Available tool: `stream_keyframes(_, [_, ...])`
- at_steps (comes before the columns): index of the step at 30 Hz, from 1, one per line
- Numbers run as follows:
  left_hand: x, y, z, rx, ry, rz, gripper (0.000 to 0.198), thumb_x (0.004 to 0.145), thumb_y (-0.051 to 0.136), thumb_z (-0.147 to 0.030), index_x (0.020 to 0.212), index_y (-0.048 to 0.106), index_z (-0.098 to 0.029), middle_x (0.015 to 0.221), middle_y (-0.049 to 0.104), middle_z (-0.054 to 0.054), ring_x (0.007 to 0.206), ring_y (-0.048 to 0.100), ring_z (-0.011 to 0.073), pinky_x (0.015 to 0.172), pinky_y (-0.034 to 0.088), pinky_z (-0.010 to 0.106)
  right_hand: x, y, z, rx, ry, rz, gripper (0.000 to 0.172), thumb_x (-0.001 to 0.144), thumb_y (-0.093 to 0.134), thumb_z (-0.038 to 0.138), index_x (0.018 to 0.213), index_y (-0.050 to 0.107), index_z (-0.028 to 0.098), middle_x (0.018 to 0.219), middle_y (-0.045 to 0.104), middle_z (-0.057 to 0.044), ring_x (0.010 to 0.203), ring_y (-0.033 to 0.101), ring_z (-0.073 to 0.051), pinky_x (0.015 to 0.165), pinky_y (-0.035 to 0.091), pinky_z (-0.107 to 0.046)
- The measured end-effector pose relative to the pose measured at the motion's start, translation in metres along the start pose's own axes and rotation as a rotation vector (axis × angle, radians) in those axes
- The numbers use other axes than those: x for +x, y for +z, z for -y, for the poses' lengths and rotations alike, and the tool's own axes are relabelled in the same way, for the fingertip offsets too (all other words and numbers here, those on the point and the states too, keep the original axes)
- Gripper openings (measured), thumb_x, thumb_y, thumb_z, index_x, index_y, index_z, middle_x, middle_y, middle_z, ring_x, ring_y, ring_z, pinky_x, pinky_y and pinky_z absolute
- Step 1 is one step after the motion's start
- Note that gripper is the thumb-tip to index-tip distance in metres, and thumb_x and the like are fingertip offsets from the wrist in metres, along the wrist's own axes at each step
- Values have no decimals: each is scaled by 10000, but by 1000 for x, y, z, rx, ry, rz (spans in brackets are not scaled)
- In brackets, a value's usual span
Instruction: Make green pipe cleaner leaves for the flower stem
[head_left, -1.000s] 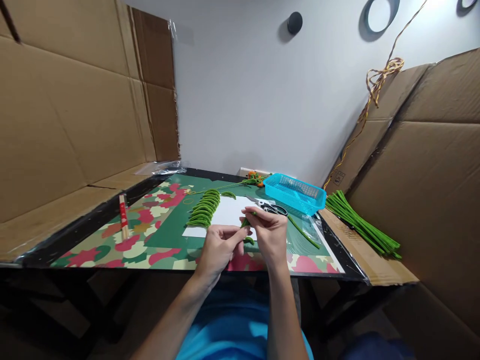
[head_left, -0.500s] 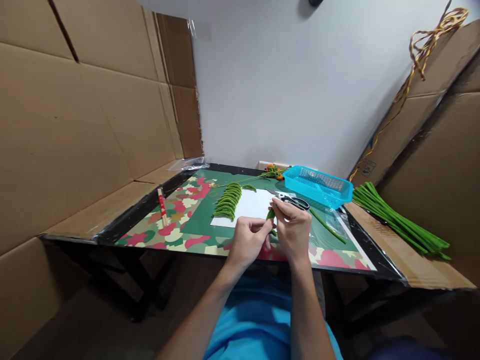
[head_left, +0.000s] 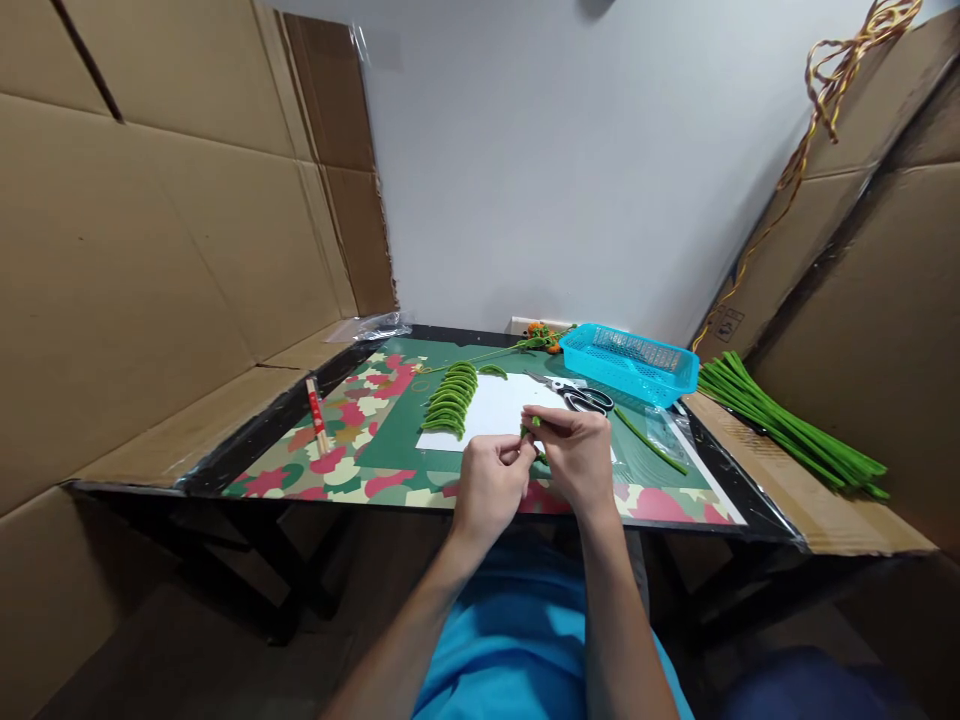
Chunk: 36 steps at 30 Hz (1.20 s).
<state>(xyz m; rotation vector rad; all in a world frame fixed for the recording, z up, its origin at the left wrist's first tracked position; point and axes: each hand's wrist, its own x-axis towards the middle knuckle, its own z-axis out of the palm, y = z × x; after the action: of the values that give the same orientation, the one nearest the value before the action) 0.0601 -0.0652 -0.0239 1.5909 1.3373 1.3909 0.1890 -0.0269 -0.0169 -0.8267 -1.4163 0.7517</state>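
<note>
My left hand point(head_left: 489, 482) and my right hand point(head_left: 579, 458) meet above the front of the table, fingers pinched on a short green pipe cleaner point(head_left: 535, 423). Most of it is hidden by the fingers; a bit shows between the fingertips and some below them. Behind the hands is a white sheet of paper point(head_left: 498, 408). Along the paper's left side lies a row of several curved, leaf-like green pipe cleaner pieces point(head_left: 450, 400), with one more piece point(head_left: 493, 371) at its back edge. Black-handled scissors point(head_left: 589, 400) rest just beyond my right hand.
A blue plastic basket point(head_left: 630, 362) stands at the back right, beside orange and green pipe cleaner flowers point(head_left: 541, 335). One straight green stem point(head_left: 651, 441) lies right of the hands. A bundle of green pipe cleaners point(head_left: 795, 425) rests on cardboard. Chopsticks in a red wrapper point(head_left: 316, 412) lie left.
My right hand has shifted slightly left, its fingertips now closer over the left hand's. Both hands still grip the green piece. The whole view has moved a little.
</note>
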Motion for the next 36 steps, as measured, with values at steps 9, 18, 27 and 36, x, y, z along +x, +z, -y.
stream_keyframes(9, [4,-3,-2,-226,-103,56,434,907,659,-526,693,716,-153,412,387,-60,376,286,76,427,177,246,1,-10,-3,86,-7,-4,293,907,770,422,1069,850,191,1015,845,-91,903,820,-297,808,678,-414])
stream_keyframes(18, [3,0,3,-196,-50,55,499,932,654,-553,613,564,-181,459,396,-59,422,304,81,453,214,251,1,-5,-3,-330,-275,-127,254,974,641,319,1035,870,228,896,839,-96,713,774,-240,685,590,-333])
stream_keyframes(27, [10,-3,-1,-104,95,74,227,952,651,-401,932,697,-180,908,699,20,871,626,179,744,464,243,2,-15,1,-82,-144,105,177,933,729,301,1042,865,270,847,804,-28,629,695,-175,635,562,-291])
stream_keyframes(36, [12,-5,0,-198,-28,101,236,829,711,-377,727,668,-168,710,645,2,670,547,148,655,416,264,2,-27,6,-145,-183,278,258,1014,621,292,1145,844,290,828,713,-29,674,659,-165,644,522,-272])
